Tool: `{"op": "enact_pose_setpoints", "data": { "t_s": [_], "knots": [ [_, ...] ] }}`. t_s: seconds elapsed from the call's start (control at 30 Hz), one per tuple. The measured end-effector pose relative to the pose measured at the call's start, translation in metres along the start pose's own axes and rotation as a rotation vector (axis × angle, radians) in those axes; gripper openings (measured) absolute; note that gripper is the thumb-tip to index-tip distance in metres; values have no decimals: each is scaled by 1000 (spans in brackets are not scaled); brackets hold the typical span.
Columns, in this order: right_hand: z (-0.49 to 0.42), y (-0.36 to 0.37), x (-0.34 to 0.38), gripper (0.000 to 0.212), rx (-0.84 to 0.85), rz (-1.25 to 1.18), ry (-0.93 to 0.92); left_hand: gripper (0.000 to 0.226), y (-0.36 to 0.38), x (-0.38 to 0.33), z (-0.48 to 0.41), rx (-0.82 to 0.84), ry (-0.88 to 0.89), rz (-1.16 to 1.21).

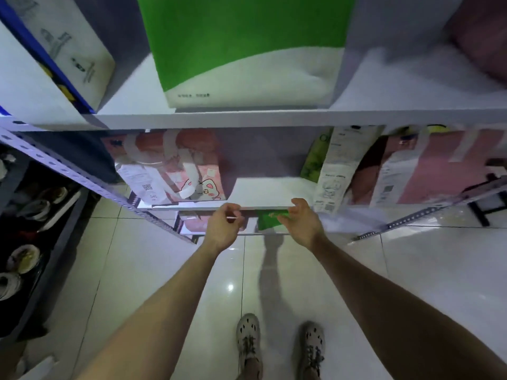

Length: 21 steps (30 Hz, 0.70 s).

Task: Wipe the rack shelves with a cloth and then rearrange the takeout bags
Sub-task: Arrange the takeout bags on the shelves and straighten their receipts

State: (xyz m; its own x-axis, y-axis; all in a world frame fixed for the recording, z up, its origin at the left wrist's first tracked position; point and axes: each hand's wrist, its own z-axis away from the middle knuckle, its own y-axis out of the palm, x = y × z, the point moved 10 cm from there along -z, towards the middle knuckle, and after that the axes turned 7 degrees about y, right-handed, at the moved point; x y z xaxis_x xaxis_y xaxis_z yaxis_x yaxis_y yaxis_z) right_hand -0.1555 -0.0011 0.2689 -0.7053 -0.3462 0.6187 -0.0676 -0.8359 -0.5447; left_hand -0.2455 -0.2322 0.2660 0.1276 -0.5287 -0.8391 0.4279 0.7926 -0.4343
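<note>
The middle shelf [263,190] is showing a bare strip at its centre. This open room is lying between the cat bag [175,171] standing on the left and a long receipt [340,165] hanging on the right. A pink bag [444,171] is standing just right of the receipt. The cat bag is sitting right up at the shelf's near edge, and the receipt is drooping down over that edge.

Both hands are hovering at this near edge, in front of the gap. The left hand [223,226] is showing its back, with its fingers curled in tight; whether they are pinching anything I cannot tell. The right hand [300,218] is turning its palm inward, its fingers loosely bent and released, grasping nothing. The hands are hanging apart, and between them a green bag [267,220] is peeking out from the lowest shelf.

Above, the top shelf [247,119] is carrying a green-white bag [247,50] at its middle, close to the near edge, with bare board on both sides of it. A white bag [68,45] is leaning at the far left.

A slotted post [82,174] is slanting down the rack's left side. Left of it, a dark rack [35,204] is holding shoes. The tiled floor [301,283] is lying open around the person's feet [248,341].
</note>
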Motion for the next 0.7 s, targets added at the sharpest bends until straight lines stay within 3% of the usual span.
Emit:
{"op": "enact_pose_setpoints", "data": {
  "t_s": [0.13,0.37,0.53,0.7],
  "knots": [
    [3,-58,-45,64,-111,-59,15,17,69,-72,-27,36,108,-40],
    [-4,-115,-100,58,-182,-131,66,46,120,-169,-89,-20,323,-201],
    [-5,-121,-109,60,-160,-137,66,15,135,-186,-108,-72,419,-459],
    [-6,-121,-102,57,-186,-118,32,17,129,-184,-97,-101,461,-485]
  ]
}}
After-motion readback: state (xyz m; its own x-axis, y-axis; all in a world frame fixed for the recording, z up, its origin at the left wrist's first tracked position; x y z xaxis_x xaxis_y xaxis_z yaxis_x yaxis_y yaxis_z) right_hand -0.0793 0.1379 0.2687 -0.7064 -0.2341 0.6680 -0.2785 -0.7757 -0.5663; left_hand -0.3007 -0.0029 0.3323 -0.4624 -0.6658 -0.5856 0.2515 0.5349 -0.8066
